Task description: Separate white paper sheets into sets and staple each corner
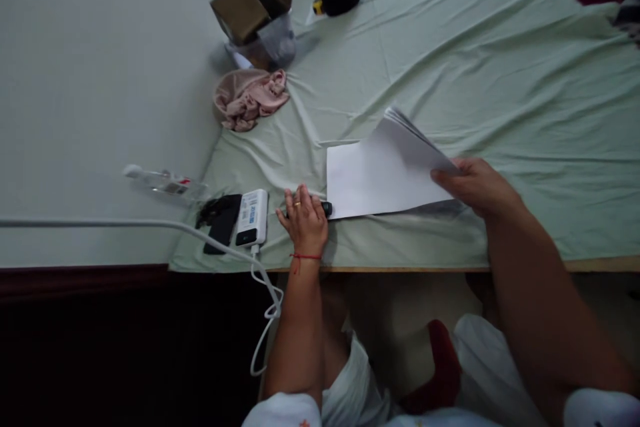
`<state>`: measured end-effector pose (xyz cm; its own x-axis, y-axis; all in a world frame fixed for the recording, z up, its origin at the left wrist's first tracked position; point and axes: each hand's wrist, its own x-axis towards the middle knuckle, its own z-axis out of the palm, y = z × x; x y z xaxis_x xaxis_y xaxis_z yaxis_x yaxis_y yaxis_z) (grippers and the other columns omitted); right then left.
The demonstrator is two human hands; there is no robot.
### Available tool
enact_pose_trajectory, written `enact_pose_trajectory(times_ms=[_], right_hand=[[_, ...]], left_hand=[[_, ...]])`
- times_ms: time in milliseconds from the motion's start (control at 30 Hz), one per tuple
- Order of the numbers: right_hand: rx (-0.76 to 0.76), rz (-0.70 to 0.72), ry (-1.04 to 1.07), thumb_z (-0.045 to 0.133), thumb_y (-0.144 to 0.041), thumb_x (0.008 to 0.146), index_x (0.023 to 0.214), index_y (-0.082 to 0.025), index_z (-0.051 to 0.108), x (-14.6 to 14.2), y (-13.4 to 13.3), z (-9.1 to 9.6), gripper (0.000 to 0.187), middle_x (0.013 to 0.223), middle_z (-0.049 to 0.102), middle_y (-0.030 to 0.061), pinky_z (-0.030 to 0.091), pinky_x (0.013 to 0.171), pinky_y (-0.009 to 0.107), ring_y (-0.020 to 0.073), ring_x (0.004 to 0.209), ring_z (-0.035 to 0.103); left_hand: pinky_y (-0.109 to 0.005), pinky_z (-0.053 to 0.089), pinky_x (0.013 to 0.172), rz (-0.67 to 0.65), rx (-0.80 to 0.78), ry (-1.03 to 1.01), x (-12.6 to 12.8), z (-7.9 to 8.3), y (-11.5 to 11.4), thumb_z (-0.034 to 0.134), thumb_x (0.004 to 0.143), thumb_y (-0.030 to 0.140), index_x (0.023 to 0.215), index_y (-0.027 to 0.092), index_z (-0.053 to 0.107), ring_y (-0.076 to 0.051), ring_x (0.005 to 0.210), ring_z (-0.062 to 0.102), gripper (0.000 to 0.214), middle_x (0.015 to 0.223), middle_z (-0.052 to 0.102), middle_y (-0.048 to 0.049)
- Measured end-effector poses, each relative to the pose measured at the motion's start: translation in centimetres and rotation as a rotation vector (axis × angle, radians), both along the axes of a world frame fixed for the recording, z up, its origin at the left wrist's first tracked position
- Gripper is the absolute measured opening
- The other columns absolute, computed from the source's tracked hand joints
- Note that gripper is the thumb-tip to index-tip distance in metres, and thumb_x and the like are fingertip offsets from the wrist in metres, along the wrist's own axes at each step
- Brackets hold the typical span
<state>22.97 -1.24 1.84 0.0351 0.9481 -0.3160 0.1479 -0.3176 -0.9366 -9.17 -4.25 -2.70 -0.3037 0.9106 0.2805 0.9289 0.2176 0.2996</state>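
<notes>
Head view: white sheets (385, 177) in right hand (483, 187).

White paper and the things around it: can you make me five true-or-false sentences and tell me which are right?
1. The right hand holds the white paper. True.
2. The left hand is touching the pink cloth. False: the left hand lies over a dark object.
3. A red string circles the left wrist. True.
4. The pink cloth covers the paper. False: the pink cloth lies apart.
5. A white cable meets the white device. True.
</notes>
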Motion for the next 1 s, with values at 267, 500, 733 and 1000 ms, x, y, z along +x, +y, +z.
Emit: enact_pose_trajectory(times_ms=[267,500,733,1000], right_hand=[[0.210,-0.242,-0.009,0.075,-0.026,0.075,0.066,-0.021,0.069,1.2,0.4,-0.7,0.012,0.057,0.053,-0.0048,0.031,0.051,0.026,0.0105,0.054,0.041],[0.280,-0.507,0.398,0.085,-0.020,0.062,0.069,-0.028,0.070,3.1,0.7,0.0,0.018,0.070,0.069,-0.0027,0.047,0.059,0.031,0.0160,0.063,0.057],[0.333,-0.327,0.477,0.095,-0.032,0.059,0.080,-0.028,0.078,3.5,0.0,-0.3,0.027,0.083,0.079,-0.0026,0.058,0.075,0.036,0.0200,0.079,0.072],[0.255,-0.160,0.291,0.090,-0.033,0.065,0.074,-0.026,0.077,5.5,-0.4,0.1,0.016,0.076,0.074,-0.0014,0.051,0.064,0.029,0.0176,0.072,0.065]], left_hand=[[-0.062,0.031,0.126,-0.006,0.348,-0.203,-0.2,-0.2,0.8,0.051,0.101,0.033,0.123,0.013,0.072,-0.039,0.150,0.049,0.036,0.143,0.067,-0.0261],[-0.035,0.058,0.088,-0.209,0.657,-0.757,3.4,3.2,-0.1,0.050,0.106,0.052,0.112,0.020,0.071,-0.022,0.108,0.070,0.039,0.118,0.072,-0.0117],[-0.031,0.057,0.092,-0.307,0.388,-1.477,3.6,5.6,1.1,0.076,0.089,0.057,0.118,0.026,0.074,-0.020,0.112,0.072,0.043,0.124,0.076,-0.0086],[-0.036,0.057,0.102,-0.222,0.153,-1.505,5.9,3.8,1.0,0.099,0.062,0.039,0.096,0.021,0.076,-0.021,0.098,0.076,0.045,0.093,0.081,-0.0031]])
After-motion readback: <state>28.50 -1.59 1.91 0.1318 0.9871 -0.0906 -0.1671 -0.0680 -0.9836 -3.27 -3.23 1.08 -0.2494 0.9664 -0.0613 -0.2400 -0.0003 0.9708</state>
